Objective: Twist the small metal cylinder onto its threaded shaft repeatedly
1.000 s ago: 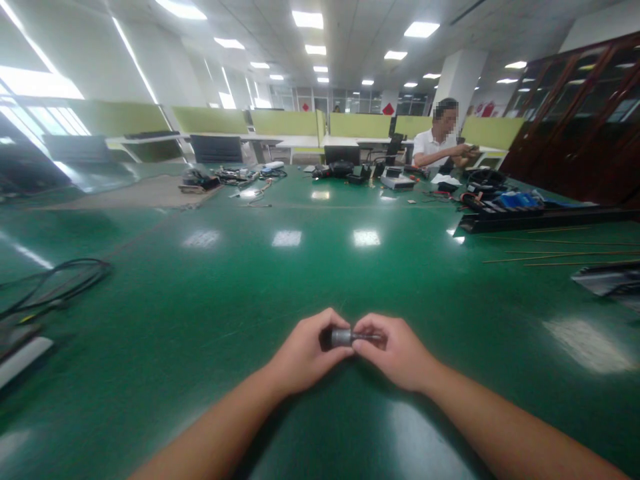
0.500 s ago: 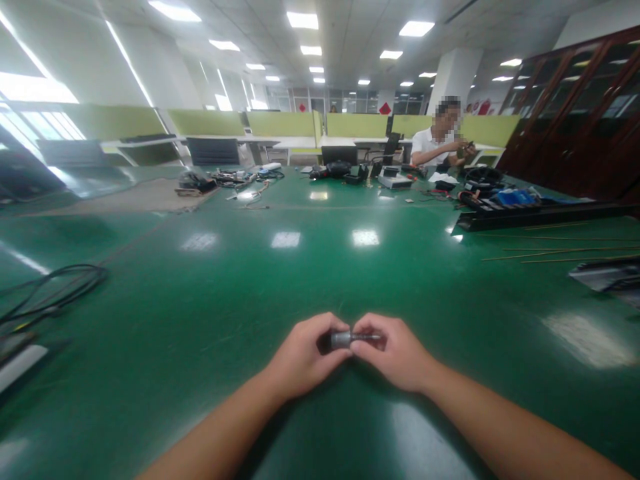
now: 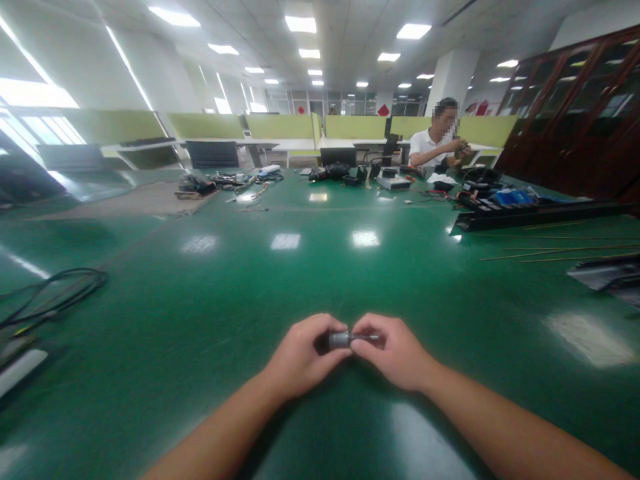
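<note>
Over the green table (image 3: 320, 280), my left hand (image 3: 303, 350) is closed around a short grey metal cylinder (image 3: 339, 340), thumb and fingertips on its end. From the cylinder's right end a thin dark metal shaft (image 3: 370, 337) sticks out, lying level. My right hand (image 3: 395, 350) pinches this shaft close to the cylinder, its fingertips almost meeting those of the left. The fingers partly cover both parts, and the exact kind of piece is too small to make out.
Black cables (image 3: 60, 293) lie at the left edge beside a white-edged item (image 3: 23, 372). Rightward are thin rods (image 3: 550, 252) and a long black channel (image 3: 530, 217). Across the table, electronics clutter (image 3: 340, 171) spreads before a seated person (image 3: 433, 147) handling something small.
Both hands stay almost where they were, gripping the same metal piece; it has shifted very slightly left. The view has barely moved.
</note>
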`<state>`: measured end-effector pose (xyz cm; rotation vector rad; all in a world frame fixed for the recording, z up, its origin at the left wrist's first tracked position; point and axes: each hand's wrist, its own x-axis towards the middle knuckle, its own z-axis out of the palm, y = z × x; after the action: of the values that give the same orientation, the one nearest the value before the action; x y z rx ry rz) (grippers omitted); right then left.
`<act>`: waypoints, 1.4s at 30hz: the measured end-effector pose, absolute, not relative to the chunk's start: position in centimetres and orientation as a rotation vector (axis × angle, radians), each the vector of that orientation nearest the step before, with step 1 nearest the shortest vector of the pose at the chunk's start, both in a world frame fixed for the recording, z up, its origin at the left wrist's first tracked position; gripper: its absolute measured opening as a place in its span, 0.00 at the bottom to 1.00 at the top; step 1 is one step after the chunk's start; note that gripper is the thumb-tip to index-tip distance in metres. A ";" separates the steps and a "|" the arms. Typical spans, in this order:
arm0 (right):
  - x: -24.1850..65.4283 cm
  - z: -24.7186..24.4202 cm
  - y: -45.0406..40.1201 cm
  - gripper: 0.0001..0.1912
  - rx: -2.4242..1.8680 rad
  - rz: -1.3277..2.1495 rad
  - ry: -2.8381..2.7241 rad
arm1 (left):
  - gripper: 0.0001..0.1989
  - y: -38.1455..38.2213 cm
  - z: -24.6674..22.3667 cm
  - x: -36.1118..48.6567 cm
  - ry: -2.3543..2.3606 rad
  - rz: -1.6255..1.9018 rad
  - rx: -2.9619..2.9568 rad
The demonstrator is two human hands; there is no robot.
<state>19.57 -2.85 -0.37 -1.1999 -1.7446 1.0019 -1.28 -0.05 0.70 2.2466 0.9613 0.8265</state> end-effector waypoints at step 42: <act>19.9 -0.5 -2.8 0.05 -1.215 1.029 -1.667 | 0.10 0.1 1.0 -1.5 0.990 0.931 2.243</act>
<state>19.86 -2.76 -0.45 -1.2153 -1.6665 1.0295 -1.47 0.11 1.02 2.2435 0.9897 0.9308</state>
